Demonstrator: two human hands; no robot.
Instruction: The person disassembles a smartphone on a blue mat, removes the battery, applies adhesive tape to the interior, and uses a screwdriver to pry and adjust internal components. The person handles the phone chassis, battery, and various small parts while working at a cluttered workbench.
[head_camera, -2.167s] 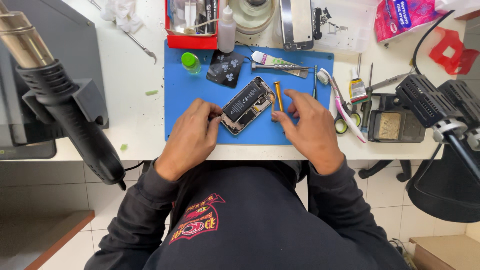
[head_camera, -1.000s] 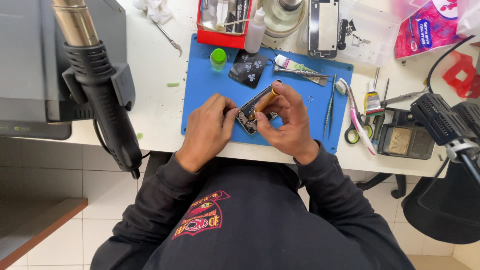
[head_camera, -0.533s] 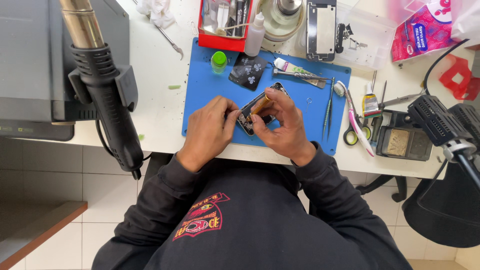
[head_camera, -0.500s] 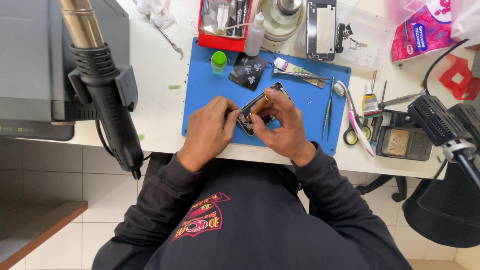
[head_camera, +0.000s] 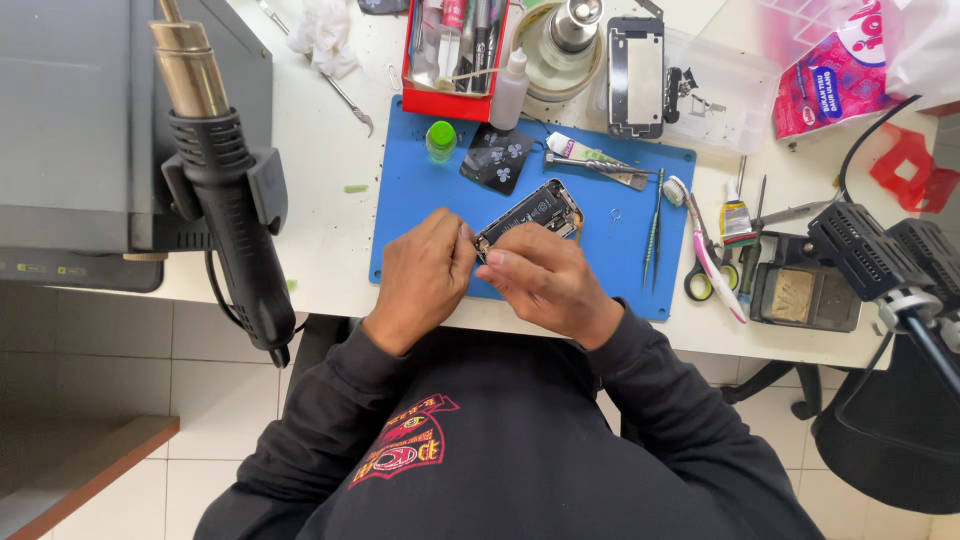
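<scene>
Both hands (head_camera: 490, 275) around opened phone (head_camera: 530, 212)

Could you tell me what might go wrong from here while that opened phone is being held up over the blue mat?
The opened phone is tilted up between the left hand and right hand, lifted partly off the blue mat; a slip could drop it onto the mat or off the near table edge. The small green-capped bottle and the dark patterned piece lie just behind the hands, so a sudden movement might knock them. Tweezers lie close to the right forearm and could be swept off.
</scene>
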